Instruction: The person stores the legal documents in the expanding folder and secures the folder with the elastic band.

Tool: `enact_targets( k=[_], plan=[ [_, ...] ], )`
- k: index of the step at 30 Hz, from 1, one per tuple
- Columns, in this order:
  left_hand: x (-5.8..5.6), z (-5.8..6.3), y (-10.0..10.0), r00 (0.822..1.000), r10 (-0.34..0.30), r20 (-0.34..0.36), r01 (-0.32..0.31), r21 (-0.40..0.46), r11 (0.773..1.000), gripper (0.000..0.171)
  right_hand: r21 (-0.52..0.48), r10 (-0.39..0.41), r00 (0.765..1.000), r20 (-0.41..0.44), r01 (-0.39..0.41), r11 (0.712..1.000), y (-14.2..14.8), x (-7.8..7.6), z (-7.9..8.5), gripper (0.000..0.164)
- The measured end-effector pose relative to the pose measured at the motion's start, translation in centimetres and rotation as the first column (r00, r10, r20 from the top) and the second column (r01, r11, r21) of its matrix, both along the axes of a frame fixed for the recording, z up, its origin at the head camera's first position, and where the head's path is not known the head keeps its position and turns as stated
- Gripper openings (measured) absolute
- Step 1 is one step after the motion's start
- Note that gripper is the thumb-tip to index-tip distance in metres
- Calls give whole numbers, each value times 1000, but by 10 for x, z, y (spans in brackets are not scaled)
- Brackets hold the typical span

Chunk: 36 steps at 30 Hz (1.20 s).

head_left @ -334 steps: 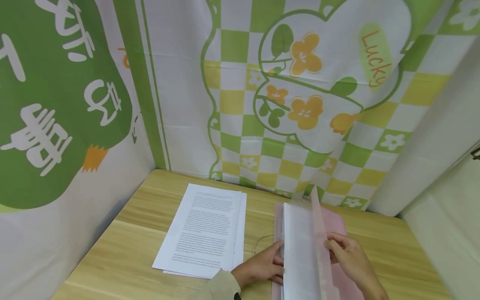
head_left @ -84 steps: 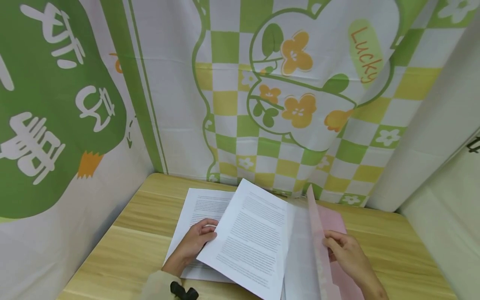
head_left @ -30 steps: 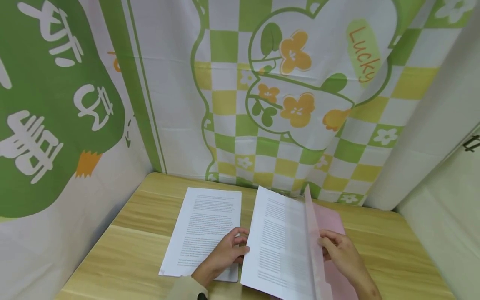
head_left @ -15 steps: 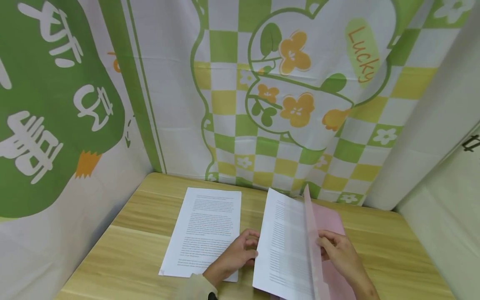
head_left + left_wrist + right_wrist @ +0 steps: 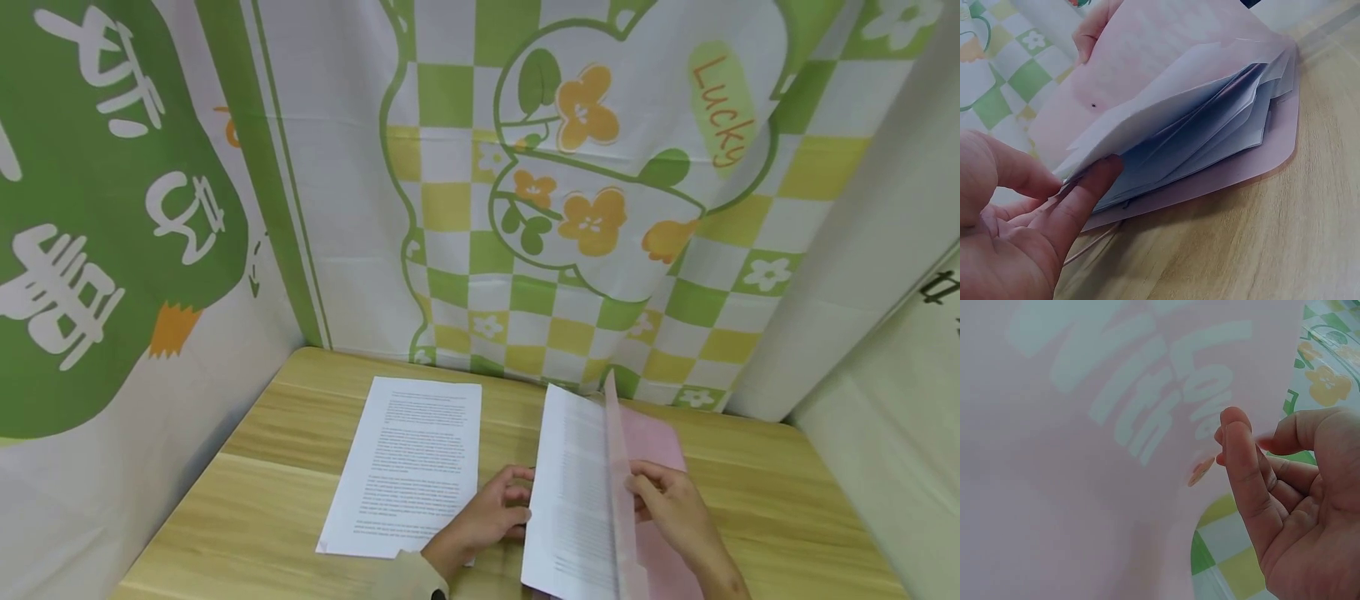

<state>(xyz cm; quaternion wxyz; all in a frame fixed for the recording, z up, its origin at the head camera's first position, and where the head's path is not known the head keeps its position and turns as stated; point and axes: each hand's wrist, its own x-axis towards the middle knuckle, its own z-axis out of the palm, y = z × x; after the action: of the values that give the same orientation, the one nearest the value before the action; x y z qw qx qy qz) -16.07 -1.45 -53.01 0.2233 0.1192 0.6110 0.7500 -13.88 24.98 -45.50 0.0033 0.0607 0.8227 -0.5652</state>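
Observation:
In the head view my left hand (image 5: 487, 515) pinches the left edge of printed paper (image 5: 566, 500), which is partly inside a pink file folder (image 5: 622, 517). The left wrist view shows the thumb and fingers of my left hand (image 5: 1035, 215) on that edge, above several sheets (image 5: 1210, 150) lying in the folder (image 5: 1282, 147). My right hand (image 5: 671, 508) pinches the raised edge of the translucent cover and holds it up. Up close in the right wrist view, pale lettering and a small round button (image 5: 1201, 471) mark the cover beside my right hand (image 5: 1300, 494).
Another printed stack of paper (image 5: 416, 467) lies left of the folder on the wooden table (image 5: 247, 500). A green and white patterned curtain (image 5: 450, 208) hangs at the table's back edge. A thin cord (image 5: 1094, 242) trails from under the folder.
My left hand has carried the printed paper from the left stack rightward into the folder, farther under the cover. My right hand keeps holding the cover up, shifted slightly left.

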Motion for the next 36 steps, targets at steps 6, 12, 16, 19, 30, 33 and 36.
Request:
enact_targets(
  k=[6, 12, 16, 19, 30, 33, 36],
  plan=[
    [3, 0, 5, 1000, 12, 22, -12, 7, 1000, 60, -10, -7, 1000, 2, 7, 1000, -1, 0, -1, 33],
    [3, -5, 11, 999, 18, 30, -19, 33, 999, 72, -25, -9, 1000, -12, 8, 1000, -3, 0, 0, 32],
    [5, -7, 15, 1000, 13, 26, -14, 36, 999, 72, -22, -10, 1000, -9, 10, 1000, -4, 0, 1, 32],
    [5, -8, 17, 1000, -2, 24, 1, 41, 999, 70, -18, -9, 1000, 0, 9, 1000, -4, 0, 1, 32],
    [10, -6, 25, 1000, -2, 31, 0, 39, 999, 72, -19, 3, 1000, 4, -3, 1000, -5, 0, 2, 32],
    [9, -6, 27, 999, -2, 40, 1, 26, 1000, 71, -22, 4, 1000, 1, -4, 1000, -5, 0, 3, 32],
    [9, -6, 28, 998, -10, 54, 9, 27, 1000, 70, -26, 6, 1000, -11, -7, 1000, -5, 1, 2, 32]
  ],
)
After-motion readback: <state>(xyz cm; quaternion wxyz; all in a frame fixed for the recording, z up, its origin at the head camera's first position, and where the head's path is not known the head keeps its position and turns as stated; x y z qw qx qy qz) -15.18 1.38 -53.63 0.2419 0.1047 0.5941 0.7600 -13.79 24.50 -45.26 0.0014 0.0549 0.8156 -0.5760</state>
